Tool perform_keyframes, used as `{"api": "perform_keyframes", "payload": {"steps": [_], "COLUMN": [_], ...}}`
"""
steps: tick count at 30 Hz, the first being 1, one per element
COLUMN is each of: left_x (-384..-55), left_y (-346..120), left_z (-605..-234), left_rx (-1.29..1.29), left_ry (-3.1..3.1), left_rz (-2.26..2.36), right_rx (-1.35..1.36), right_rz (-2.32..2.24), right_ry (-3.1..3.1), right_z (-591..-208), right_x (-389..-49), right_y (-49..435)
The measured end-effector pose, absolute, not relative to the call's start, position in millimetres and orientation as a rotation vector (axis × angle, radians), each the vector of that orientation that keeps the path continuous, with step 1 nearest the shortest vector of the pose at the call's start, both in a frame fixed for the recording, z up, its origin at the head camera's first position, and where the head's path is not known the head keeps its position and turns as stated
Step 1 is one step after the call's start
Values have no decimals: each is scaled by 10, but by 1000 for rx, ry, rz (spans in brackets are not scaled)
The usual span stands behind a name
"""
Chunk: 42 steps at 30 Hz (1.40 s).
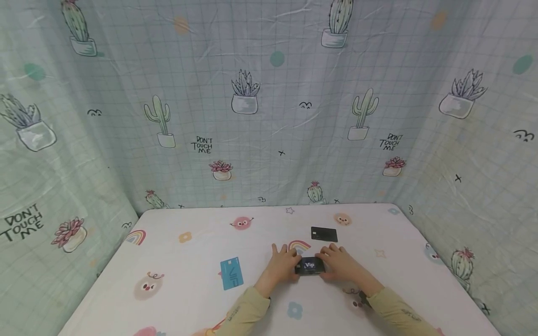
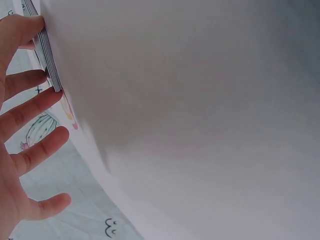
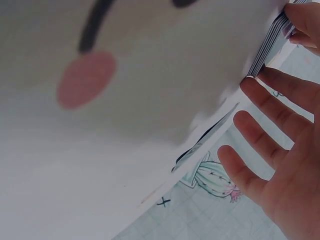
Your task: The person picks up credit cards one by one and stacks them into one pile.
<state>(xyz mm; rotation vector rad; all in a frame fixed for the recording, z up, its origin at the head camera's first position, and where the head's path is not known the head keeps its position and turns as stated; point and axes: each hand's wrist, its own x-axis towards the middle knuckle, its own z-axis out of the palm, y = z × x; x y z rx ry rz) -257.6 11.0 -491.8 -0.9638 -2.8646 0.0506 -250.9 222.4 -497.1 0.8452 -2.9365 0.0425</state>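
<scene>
A small stack of cards (image 1: 310, 266), topped by a black one marked "Vip", is on the table between my two hands. My left hand (image 1: 282, 264) grips its left end, thumb at the near side and fingertips at the far side. At the right end, my right hand (image 1: 341, 265) pinches the same stack in a like way. In the left wrist view the layered edges of the stack (image 2: 49, 57) show between thumb and fingers, with the other fingers spread. The right wrist view also shows the stack's edges (image 3: 269, 46) at the thumb and fingertips.
A single black card (image 1: 324, 234) lies just beyond the right hand. To the left of the left hand lies a blue VIP card (image 1: 231, 273). The white table cover (image 1: 185, 270) has printed cartoons, and a cactus-print curtain (image 1: 269, 121) stands behind and at both sides.
</scene>
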Motion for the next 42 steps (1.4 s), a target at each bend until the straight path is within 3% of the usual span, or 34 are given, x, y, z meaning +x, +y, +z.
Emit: {"api": "perform_keyframes", "payload": {"steps": [21,42], "left_x": [-2643,-2816], "left_y": [103,194], "left_z": [-4912,-4674], "left_rx": [-1021,-1115], "left_ry": [-2859,-2712], "left_rz": [1,24], "right_rx": [851,741], "right_rz": [53,135], "right_ry": [-2922,-2816], "right_z": [-5003,-4902], "right_x": [-2472,-2523], "right_y": [2358,2554]}}
